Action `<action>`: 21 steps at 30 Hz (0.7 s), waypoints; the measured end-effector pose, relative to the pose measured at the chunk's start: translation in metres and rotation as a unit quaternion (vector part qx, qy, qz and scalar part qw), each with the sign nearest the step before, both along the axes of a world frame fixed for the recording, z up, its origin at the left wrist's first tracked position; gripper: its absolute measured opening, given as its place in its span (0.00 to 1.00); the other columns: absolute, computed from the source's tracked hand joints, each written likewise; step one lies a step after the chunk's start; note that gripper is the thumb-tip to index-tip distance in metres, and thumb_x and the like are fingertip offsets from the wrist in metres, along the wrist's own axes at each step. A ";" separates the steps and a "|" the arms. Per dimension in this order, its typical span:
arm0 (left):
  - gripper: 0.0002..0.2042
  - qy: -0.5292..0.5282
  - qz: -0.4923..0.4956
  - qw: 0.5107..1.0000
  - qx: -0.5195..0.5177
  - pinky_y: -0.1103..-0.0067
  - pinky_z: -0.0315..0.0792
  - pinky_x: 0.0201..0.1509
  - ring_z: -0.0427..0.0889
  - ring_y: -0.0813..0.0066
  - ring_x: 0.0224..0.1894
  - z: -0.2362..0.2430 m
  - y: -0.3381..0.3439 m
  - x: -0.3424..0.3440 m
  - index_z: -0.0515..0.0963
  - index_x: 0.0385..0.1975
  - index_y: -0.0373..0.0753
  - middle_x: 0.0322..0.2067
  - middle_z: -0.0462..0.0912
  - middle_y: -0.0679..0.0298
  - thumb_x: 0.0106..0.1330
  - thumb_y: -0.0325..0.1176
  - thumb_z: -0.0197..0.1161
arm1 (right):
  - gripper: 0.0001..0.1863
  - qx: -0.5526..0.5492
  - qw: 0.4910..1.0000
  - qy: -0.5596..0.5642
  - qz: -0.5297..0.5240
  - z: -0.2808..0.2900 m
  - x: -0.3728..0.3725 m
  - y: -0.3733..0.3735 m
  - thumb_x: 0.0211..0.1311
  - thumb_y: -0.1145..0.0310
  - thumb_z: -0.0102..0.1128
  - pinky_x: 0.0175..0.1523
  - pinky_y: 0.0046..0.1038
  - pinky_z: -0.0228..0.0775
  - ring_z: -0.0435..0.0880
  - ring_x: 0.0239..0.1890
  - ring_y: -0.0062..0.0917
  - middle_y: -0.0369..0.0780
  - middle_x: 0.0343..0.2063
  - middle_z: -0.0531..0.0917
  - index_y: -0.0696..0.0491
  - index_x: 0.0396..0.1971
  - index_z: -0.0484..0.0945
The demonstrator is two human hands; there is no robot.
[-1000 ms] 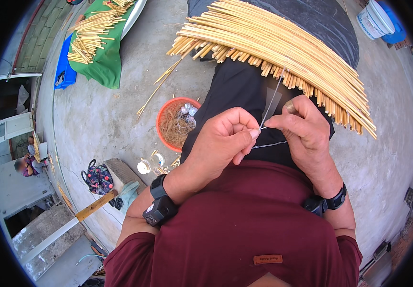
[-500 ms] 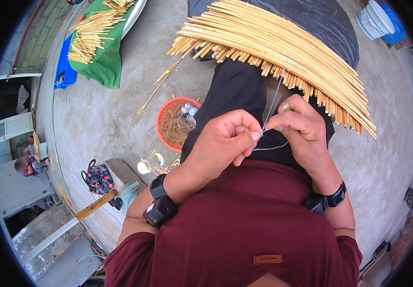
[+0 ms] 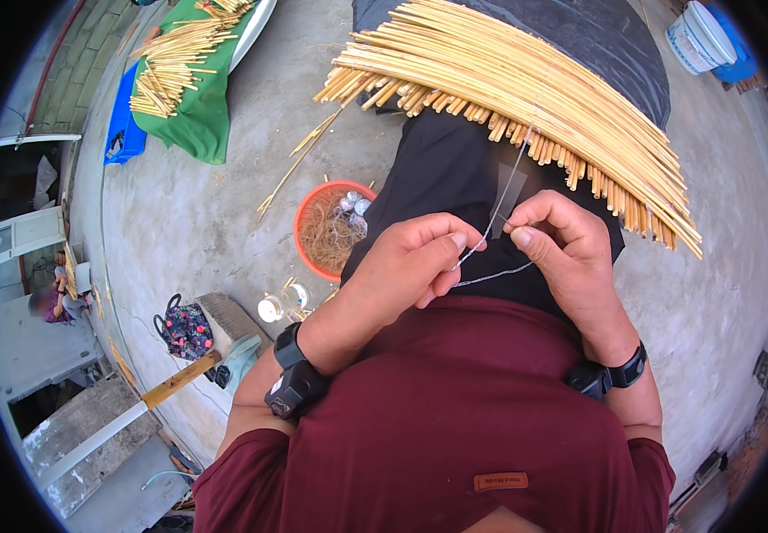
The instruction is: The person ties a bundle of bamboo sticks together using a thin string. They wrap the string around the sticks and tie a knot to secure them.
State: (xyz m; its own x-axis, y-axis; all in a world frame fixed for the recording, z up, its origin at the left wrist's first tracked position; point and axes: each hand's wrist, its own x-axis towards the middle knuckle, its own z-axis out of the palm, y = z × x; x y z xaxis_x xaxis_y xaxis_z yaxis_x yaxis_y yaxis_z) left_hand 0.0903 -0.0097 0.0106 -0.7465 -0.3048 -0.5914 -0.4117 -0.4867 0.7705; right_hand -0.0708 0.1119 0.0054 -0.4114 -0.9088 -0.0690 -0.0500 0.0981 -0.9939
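A thin whitish string [image 3: 518, 162] runs from a long mat-like bundle of straw-coloured reed stalks [image 3: 535, 84] down to my left hand [image 3: 411, 258]. My left hand is closed, pinching the string between thumb and forefinger. Its slack part loops below the fingers toward my right hand [image 3: 569, 244]. Thumb and forefinger of my right hand pinch a thin dark needle-like piece [image 3: 504, 219], whose tip points at the string. The stalks lie across my lap, over black cloth [image 3: 437, 164]. A translucent strip [image 3: 512, 188] shows behind the string.
An orange basket [image 3: 302, 240] with brown fibres and pale balls stands left of my legs, near a clear jar [image 3: 270, 308]. Cut stalks [image 3: 175, 67] lie on green cloth [image 3: 206, 124] at far left. A white bucket [image 3: 693, 40] stands far right. Another person [image 3: 62, 302] sits at left.
My hands, which met at the string, are now slightly apart. My right hand has drawn back a little downward, and the needle-like piece shows in its fingertips. My left hand still pinches the string.
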 end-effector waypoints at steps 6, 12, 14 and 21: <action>0.09 -0.028 -0.017 0.998 0.050 0.90 0.53 0.16 0.60 0.89 0.12 -0.012 0.004 0.012 0.75 0.37 0.35 0.14 0.69 0.71 0.69 0.34 0.51 | 0.02 0.036 0.997 0.011 0.062 -0.007 -0.003 0.003 0.56 0.77 0.62 0.29 0.16 0.62 0.70 0.24 0.10 0.32 0.23 0.77 0.57 0.28 0.78; 0.07 -0.005 0.038 0.996 0.078 0.89 0.56 0.15 0.62 0.87 0.11 -0.018 0.005 0.017 0.74 0.34 0.37 0.15 0.71 0.69 0.69 0.33 0.53 | 0.02 0.057 0.992 0.022 0.108 -0.017 0.002 0.008 0.58 0.76 0.61 0.28 0.16 0.60 0.69 0.25 0.09 0.31 0.24 0.74 0.57 0.28 0.77; 0.06 0.001 0.049 0.996 0.075 0.89 0.57 0.15 0.62 0.87 0.11 -0.017 0.005 0.017 0.74 0.34 0.37 0.16 0.72 0.68 0.69 0.32 0.53 | 0.02 0.083 0.991 0.001 0.107 -0.016 0.005 0.008 0.57 0.76 0.61 0.25 0.16 0.58 0.67 0.22 0.08 0.31 0.21 0.74 0.57 0.28 0.77; 0.04 0.027 0.072 0.995 0.062 0.88 0.58 0.16 0.63 0.86 0.12 -0.013 0.009 0.016 0.73 0.33 0.37 0.16 0.72 0.68 0.67 0.29 0.54 | 0.04 0.099 0.986 0.045 0.128 -0.013 0.013 0.006 0.56 0.75 0.62 0.20 0.19 0.55 0.61 0.13 0.10 0.30 0.09 0.67 0.54 0.31 0.79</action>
